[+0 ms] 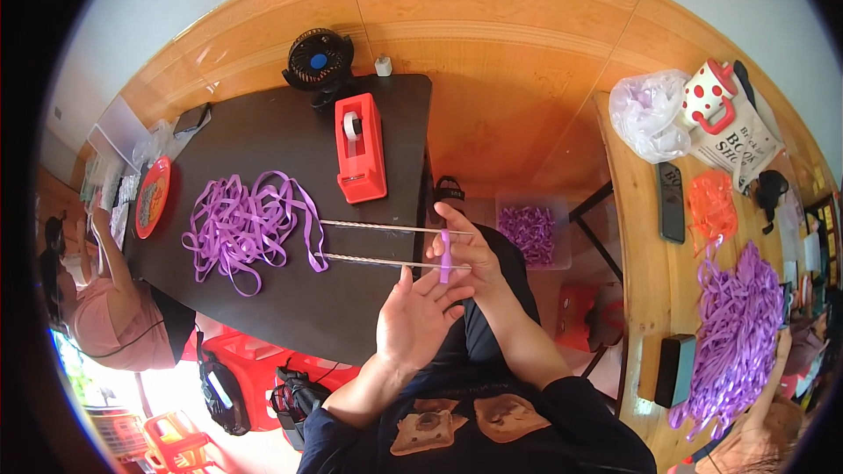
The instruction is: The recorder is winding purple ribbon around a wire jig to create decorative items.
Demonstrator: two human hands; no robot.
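Head view: ribbon [445,254], lettered tote [745,134]

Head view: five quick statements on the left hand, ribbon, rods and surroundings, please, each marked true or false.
1. Purple ribbon spans both metal rods. True.
2. Left hand is a tight fist. False: it is open, fingers extended.
3. Tape dispenser and fan stand on the dark table. True.
4. Tape dispenser is black. False: it is red.
5. Clear bin holds purple pieces. True.
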